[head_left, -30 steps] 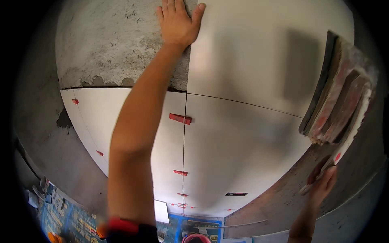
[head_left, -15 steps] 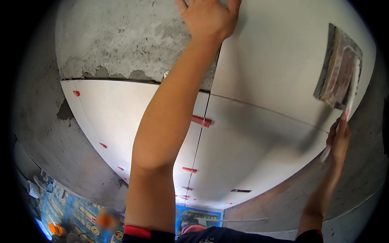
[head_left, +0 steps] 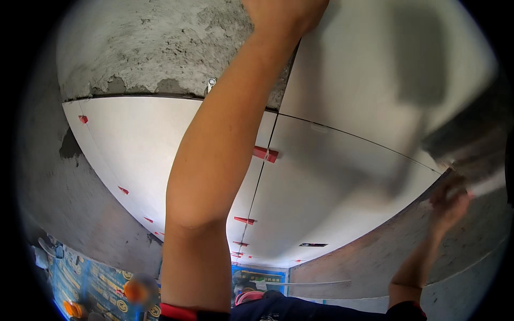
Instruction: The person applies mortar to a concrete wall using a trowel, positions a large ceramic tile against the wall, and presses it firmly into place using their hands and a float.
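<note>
- My left hand (head_left: 284, 13) is raised to the top edge of the view and rests against the upper right wall tile (head_left: 375, 69), at that tile's left edge. Only the heel of the hand and the wrist show; the fingers are cut off, so I cannot tell how far they are spread or whether they grip anything.
- My left forearm runs from the lower edge straight up the middle, crossing the vertical joint between the tiles.
- My right hand (head_left: 450, 200) is at the right, near the lower right corner of the tiled area. It is blurred. The fingers are curled around the handle of a trowel (head_left: 471, 144), whose dark, smeared shape stands just above the hand.
- The upper right wall tile is pale grey and sits against bare rough mortar (head_left: 155, 48) to its left.
- Below it lies another pale tile (head_left: 332, 198); to the left of that, a white tile (head_left: 139, 150).
- Red spacer clips sit in the joints: one (head_left: 266, 154) just beside my forearm, another (head_left: 244, 220) lower down the vertical joint, and one (head_left: 83, 119) at the white tile's upper left corner.
- A small metal screw (head_left: 211, 83) projects at the mortar's lower edge.
</note>
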A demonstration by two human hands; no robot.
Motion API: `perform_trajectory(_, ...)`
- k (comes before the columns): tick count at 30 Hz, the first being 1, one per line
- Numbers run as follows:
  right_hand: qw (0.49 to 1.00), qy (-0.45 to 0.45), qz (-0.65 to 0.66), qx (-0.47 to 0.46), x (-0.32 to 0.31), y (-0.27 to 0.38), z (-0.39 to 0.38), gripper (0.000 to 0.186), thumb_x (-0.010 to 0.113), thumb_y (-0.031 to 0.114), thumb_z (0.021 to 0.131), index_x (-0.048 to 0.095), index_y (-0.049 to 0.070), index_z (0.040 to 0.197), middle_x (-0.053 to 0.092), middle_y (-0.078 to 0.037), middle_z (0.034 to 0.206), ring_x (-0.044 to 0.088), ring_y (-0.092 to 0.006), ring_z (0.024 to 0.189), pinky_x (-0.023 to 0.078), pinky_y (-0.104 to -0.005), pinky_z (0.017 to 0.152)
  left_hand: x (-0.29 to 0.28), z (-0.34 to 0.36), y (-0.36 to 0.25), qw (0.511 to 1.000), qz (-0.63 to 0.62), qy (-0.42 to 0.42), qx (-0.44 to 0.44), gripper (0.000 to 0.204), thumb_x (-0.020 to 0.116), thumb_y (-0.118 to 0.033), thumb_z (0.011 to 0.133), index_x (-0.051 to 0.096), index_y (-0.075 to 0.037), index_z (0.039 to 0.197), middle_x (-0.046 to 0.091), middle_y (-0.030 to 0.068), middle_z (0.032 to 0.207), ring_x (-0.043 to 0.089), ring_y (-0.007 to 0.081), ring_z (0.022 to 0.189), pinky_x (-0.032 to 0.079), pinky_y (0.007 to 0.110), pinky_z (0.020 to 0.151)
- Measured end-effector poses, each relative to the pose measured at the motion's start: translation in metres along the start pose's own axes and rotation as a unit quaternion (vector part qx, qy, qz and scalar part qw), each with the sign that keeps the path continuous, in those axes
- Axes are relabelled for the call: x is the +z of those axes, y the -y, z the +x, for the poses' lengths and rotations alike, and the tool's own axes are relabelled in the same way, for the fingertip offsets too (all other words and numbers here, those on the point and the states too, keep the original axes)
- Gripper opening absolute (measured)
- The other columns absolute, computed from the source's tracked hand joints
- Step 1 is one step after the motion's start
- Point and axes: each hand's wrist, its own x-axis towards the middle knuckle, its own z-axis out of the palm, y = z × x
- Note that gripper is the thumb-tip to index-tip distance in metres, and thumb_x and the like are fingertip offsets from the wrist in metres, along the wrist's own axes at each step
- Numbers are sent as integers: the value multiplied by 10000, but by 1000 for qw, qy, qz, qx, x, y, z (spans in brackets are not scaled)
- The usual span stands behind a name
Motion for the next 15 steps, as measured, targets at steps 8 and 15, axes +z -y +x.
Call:
perform_trajectory(8, 959, 35, -88, 267, 28, 13, 32, 449, 450, 545, 942, 488, 123, 793, 398, 29, 560, 374, -66, 391, 281, -224, 344, 12, -5, -9, 999, 35, 8, 5, 736, 435, -549, 909, 383, 4, 1391, 339, 186, 1469, 266, 322, 1384, 162, 459, 1140)
perform_trajectory(15, 983, -33, -56, 171, 17, 76, 42, 518, 388, 584, 944, 516, 81, 936, 419, 10, 584, 333, -70, 391, 264, -230, 354, 34, 12, 41, 989, 45, -63, 124, 841, 312, -741, 849, 421, -108, 1391, 432, 114, 1420, 403, 312, 1305, 196, 491, 1109)
